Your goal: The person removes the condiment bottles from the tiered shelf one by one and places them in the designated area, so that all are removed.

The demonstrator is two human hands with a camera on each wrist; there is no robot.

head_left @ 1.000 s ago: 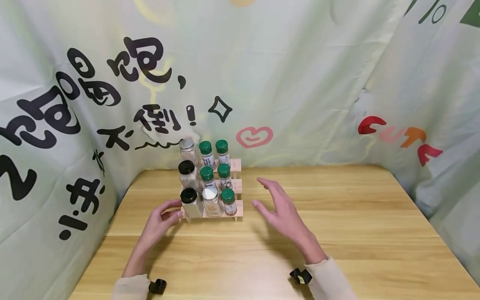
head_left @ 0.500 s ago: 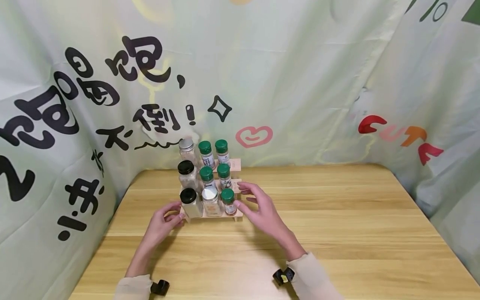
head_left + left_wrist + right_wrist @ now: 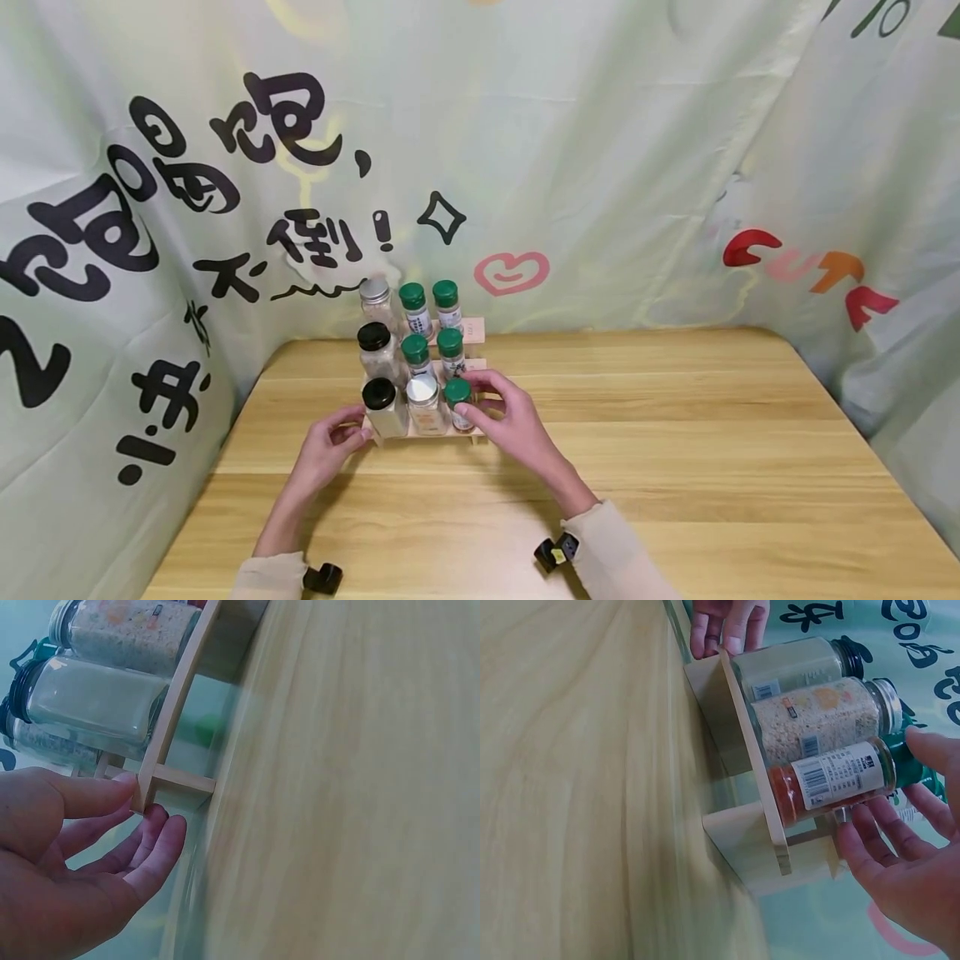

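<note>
A pale wooden three-tier rack [image 3: 474, 330] full of spice jars stands at the table's back left. My left hand [image 3: 324, 450] pinches the left end of its lowest shelf [image 3: 178, 697], thumb above and fingers beneath, as the left wrist view shows. At the shelf's other end my right hand [image 3: 519, 423] has thumb and fingers about the green cap of a spice jar [image 3: 840, 780] with reddish contents and a white label. That jar still stands on the shelf. Beside it are a white-lidded jar [image 3: 426, 408] of pale flakes and a black-lidded jar [image 3: 385, 410] of pale powder.
On the upper tiers are green-capped jars [image 3: 416, 348], a black-lidded jar [image 3: 375, 337] and a silver-lidded jar [image 3: 375, 292]. Behind the wooden table [image 3: 675, 433] hangs a pale printed curtain [image 3: 600, 167].
My right hand has moved left from beside the rack to the front green-capped jar and closed on its cap. The left hand stays at the rack's left end.
</note>
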